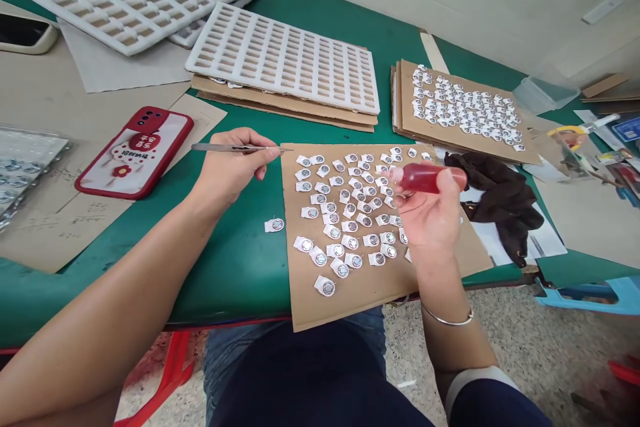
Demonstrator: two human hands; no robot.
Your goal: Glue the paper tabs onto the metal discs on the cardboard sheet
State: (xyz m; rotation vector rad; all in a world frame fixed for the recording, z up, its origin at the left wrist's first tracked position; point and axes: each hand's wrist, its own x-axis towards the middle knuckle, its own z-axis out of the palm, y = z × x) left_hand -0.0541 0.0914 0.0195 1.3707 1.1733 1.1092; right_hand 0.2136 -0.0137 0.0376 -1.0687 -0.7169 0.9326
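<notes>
Over the worktop's (pixel 240 287) near edge: cardboard (pixel 306 307) lay, bearing pieces (pixel 327 287)
Left fingers (pixel 261 159): pinched tweezers (pixel 213 147) tightly
Right fingers (pixel 450 190): curled round a bottle (pixel 423 177)

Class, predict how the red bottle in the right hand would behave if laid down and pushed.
The red bottle would probably roll, since its body looks rounded. It may roll in a curve, because one end narrows.

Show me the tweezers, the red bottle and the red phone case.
Tweezers (pixel 216 147), head view: on the handle end.
Red bottle (pixel 423 178), head view: on the body.
Red phone case (pixel 134 161), head view: on the back.
</notes>
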